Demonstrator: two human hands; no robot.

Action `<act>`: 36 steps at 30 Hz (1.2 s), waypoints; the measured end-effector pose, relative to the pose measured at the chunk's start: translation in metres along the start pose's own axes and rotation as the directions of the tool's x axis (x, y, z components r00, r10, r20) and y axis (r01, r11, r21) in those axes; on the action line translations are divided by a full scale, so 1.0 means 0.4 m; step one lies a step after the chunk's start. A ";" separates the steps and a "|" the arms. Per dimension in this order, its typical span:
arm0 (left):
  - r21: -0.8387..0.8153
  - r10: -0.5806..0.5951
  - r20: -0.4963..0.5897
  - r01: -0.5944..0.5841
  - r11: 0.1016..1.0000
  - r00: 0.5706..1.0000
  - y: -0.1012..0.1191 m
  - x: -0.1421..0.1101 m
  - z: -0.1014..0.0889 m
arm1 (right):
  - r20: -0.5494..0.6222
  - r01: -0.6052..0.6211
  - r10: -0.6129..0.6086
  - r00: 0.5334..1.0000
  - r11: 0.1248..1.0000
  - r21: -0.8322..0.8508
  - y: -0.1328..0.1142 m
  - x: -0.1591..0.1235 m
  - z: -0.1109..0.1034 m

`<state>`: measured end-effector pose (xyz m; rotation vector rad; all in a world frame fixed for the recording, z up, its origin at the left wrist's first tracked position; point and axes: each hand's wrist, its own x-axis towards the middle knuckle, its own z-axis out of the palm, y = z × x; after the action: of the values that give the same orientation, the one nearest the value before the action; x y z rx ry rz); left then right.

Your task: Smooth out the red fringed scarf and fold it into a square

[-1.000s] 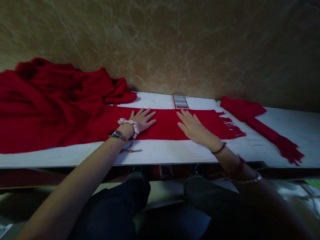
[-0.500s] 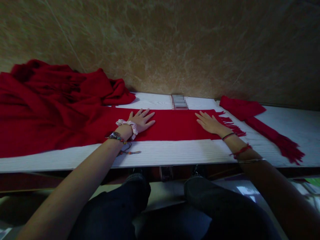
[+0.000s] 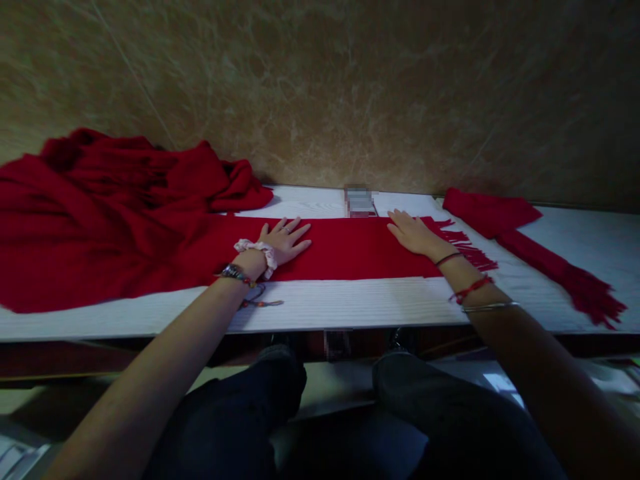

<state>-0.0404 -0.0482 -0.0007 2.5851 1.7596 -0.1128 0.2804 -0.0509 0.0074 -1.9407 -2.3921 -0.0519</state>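
Observation:
A red fringed scarf [image 3: 345, 250] lies flat in a long strip across the white bench top. Palm down on its middle, fingers spread, is my left hand [image 3: 284, 243]; a scrunchie circles the wrist. My right hand [image 3: 413, 235] rests flat near the scarf's fringed right end, its fingertips at the far edge of the cloth. Neither hand grips anything. To the left the red cloth widens into loose folds, with a heaped red pile [image 3: 150, 167] behind it; where one piece ends and another begins I cannot tell.
Another red scarf [image 3: 530, 250], folded at an angle with a fringed end, lies to the right. A small blurred-out item [image 3: 359, 202] sits behind the strip. The white bench top [image 3: 320, 303] is narrow, backed by a marbled wall [image 3: 320, 93]. My legs are below its front edge.
My right hand has slid slightly away from me, toward the scarf's far edge. My left hand stays in place on the cloth. The view has shifted a little.

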 end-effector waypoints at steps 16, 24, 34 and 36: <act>-0.005 -0.001 0.030 0.001 1.000 1.000 0.007 -0.003 -0.011 | -0.169 -0.049 0.051 0.984 0.999 0.017 -0.033 -0.055 -0.027; 0.000 -0.011 0.047 0.011 1.000 0.999 -0.002 0.006 -0.007 | -0.039 0.448 -0.447 0.894 0.890 0.088 -0.280 -0.157 -0.007; 0.005 0.142 0.062 -0.143 0.990 0.988 0.019 0.118 -0.033 | -0.118 0.630 -0.636 0.763 0.772 -0.083 -0.303 -0.157 -0.036; 0.020 0.154 0.028 -0.155 0.988 0.988 0.018 0.120 -0.018 | -0.097 0.641 -0.652 0.752 0.758 -0.123 -0.314 -0.156 -0.045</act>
<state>-0.0159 -0.0057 0.0030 2.7099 1.5513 -0.1646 0.1709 -0.1390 0.0225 -0.9774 -2.8664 -0.3058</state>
